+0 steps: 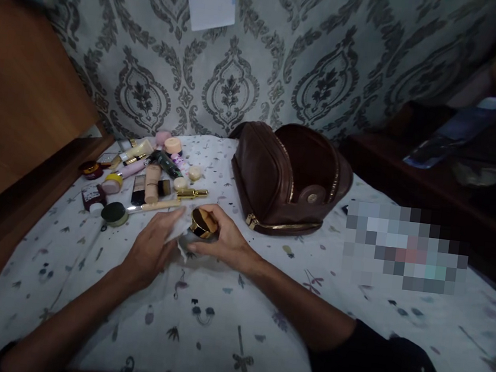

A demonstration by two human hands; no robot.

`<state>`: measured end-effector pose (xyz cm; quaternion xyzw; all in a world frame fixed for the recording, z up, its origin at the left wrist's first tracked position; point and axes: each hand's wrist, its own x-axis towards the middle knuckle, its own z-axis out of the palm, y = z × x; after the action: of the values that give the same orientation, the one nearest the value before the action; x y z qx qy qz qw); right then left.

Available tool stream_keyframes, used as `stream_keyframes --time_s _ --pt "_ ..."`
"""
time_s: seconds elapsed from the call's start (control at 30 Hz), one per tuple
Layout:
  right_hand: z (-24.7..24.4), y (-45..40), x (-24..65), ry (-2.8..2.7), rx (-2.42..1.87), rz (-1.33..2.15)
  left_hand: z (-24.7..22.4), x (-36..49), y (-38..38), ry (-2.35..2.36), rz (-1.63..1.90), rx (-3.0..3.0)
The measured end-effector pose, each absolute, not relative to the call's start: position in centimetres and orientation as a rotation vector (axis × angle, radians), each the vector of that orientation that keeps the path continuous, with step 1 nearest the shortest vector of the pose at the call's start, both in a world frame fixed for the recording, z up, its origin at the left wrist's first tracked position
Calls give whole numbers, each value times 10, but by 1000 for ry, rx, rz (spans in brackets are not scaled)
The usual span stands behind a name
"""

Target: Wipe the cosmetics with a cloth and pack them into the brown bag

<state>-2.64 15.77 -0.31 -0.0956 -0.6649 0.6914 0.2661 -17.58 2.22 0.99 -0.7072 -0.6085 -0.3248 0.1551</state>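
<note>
My right hand point(228, 240) grips a small round jar with a shiny gold and dark lid point(203, 223), tilted toward the camera. Beside it on the left, my left hand point(156, 241) has its fingers bent round a thin white tissue or cloth point(183, 241) that touches the jar. Just beyond my hands lies a gold tube point(192, 193). A beige bottle point(152, 184) and a brush with a pale handle point(156, 205) lie behind my left hand, near a dark green-lidded jar point(114, 214).
An unzipped brown leather bag point(267, 176) stands behind my right hand. Several cosmetics, including a yellow-banded jar point(113, 182), spread across the patterned white cloth point(211, 349) at the left. A blurred-out item point(402, 245) lies at the right. Patterned wallpaper rises behind.
</note>
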Motion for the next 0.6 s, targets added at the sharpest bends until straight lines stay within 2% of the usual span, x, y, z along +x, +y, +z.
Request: stream_keyframes --time_s 0.27,0.6 --pt "-9 165 -21 -2056 -213 1737 15 -180 23 -1912 -1199 -2030" --pt "-5 170 -15 -2181 -188 1543 17 -180 18 -1829 -1176 -2104"
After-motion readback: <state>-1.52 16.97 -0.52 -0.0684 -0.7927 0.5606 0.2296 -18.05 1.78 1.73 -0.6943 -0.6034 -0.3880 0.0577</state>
